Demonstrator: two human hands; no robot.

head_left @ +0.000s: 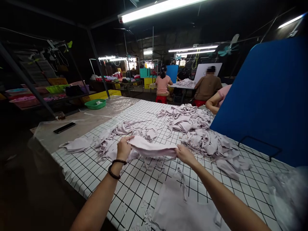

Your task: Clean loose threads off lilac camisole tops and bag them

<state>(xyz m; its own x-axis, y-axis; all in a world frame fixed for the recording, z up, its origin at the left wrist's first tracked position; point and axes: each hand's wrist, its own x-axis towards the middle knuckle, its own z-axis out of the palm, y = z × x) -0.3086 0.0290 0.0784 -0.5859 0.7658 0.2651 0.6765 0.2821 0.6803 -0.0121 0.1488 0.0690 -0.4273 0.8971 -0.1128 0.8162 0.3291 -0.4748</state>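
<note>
A pale pinkish fabric piece point(152, 148) is stretched above the table between my two hands. My left hand point(124, 148), with dark bead bracelets on the wrist, is closed on its left end. The right end is pinched in my right hand point(185, 154). Below and behind lie crumpled fabric pieces point(106, 142) on the left and a larger heap point(207, 141) on the right. Near the front edge, a flat pale cloth point(185, 205) lies between my forearms, with small scraps beside it.
The grid-patterned table cover point(134, 192) spans the front. A tall blue board point(264, 102) and clear plastic point(290, 195) stand at the right. A phone point(64, 128) and green basket point(95, 104) are left. Beside the board a person's arm point(213, 104) shows; others sit farther back.
</note>
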